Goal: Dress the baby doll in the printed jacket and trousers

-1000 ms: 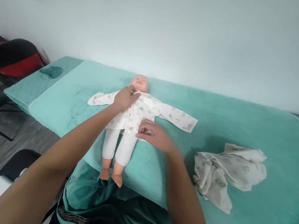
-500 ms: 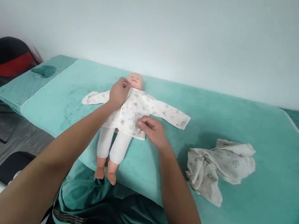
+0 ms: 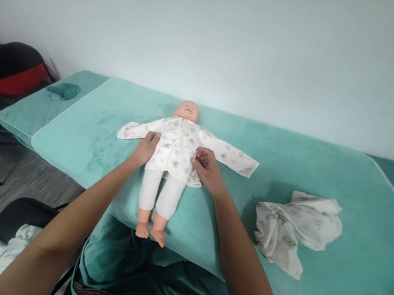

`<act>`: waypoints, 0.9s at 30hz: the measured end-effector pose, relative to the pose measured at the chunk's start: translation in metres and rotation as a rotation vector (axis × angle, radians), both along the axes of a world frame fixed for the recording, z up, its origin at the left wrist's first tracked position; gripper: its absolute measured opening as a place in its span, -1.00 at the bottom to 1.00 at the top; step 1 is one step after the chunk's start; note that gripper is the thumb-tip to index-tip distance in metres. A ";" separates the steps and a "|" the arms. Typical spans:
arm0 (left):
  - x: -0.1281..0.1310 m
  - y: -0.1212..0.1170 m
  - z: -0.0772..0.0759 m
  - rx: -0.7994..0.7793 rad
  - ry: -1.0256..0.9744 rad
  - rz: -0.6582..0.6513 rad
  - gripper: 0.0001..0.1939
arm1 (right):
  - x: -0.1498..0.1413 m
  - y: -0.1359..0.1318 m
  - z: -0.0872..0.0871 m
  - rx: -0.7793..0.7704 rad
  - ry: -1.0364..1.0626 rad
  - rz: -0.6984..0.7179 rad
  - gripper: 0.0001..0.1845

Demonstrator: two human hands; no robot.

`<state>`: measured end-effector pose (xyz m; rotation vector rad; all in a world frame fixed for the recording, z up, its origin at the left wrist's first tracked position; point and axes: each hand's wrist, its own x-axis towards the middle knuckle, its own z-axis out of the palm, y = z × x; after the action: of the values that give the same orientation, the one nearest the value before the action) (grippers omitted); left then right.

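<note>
A baby doll (image 3: 186, 110) lies on its back on the teal bed (image 3: 288, 168), head toward the wall, feet at the near edge. It wears a white printed shirt (image 3: 179, 145) with the sleeves spread out, and white trousers. My left hand (image 3: 146, 147) rests on the shirt's left side by the doll's waist, fingers curled against the cloth. My right hand (image 3: 207, 168) pinches the shirt's lower right hem.
A crumpled white printed garment (image 3: 297, 227) lies on the bed to the right. A small teal cloth (image 3: 63, 90) sits at the bed's far left end. Black and red chairs (image 3: 9, 69) stand at the left. A dark teal blanket (image 3: 138, 274) hangs over the near edge.
My left hand has come down from the doll's collar to the shirt's left side at the waist. My right hand stays at the lower right hem. The shirt front now lies closed and flat.
</note>
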<state>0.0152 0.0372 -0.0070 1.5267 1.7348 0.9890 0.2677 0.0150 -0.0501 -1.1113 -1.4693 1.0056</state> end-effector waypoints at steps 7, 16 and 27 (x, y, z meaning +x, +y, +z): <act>0.024 0.024 -0.009 0.118 -0.138 0.014 -0.66 | 0.007 0.005 -0.001 0.073 0.037 -0.056 -0.51; -0.029 0.030 -0.027 0.160 0.136 0.036 -0.75 | 0.019 0.010 -0.006 -0.054 -0.182 -0.537 -0.70; -0.056 0.051 -0.044 0.244 0.439 0.010 -0.49 | 0.028 0.035 -0.016 0.051 -0.286 -0.371 -0.44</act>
<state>-0.0407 0.0883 -0.0510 2.0125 1.9695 0.9477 0.2960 0.0499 -0.0661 -1.4705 -1.4278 0.5649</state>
